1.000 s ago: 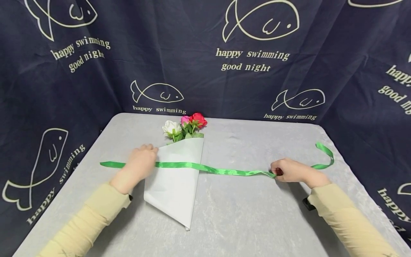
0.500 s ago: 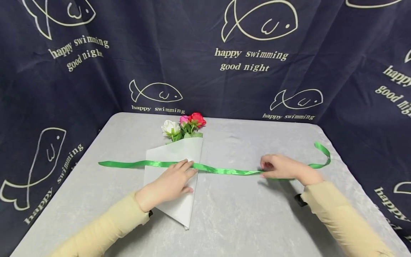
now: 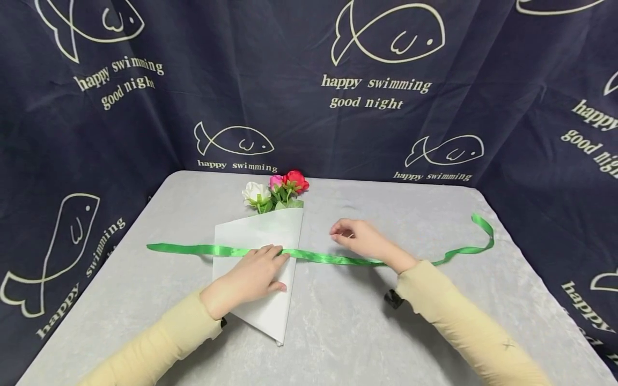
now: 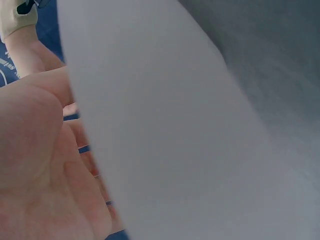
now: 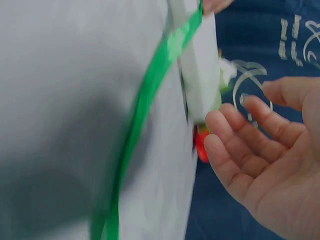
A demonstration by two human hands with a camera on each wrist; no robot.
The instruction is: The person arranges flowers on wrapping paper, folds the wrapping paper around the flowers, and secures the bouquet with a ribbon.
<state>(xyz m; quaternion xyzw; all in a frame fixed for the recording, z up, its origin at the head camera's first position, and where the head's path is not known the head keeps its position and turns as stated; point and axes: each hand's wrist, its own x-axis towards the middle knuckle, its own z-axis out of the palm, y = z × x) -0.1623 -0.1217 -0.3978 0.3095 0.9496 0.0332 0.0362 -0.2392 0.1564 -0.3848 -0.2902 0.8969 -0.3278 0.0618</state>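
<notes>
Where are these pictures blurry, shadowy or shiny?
Head view: mostly sharp, the ribbon glinting, a soft shadow beneath the right sleeve; left wrist: dim, the paper hazy; right wrist: the ribbon smeared towards the bottom, a dark shadow across the table.

Readable text: all pale print on the dark blue curtain (image 3: pixel 289 112) before me. High centre, I read "happy swimming" (image 3: pixel 376 84) with "good night" (image 3: pixel 366 103) beneath it. Same pair at upper left, slanting upward. Lower down, "happy swimming" twice more, one left of centre, one right. Far left, the phrase again, climbing steeply. Far right: "happy" above "good nigh", running out of view; below them, "happy" once more, also cut off. Left wrist view: fragments, illegible to me. Right wrist view: lettering sideways, too blurred to read.
</notes>
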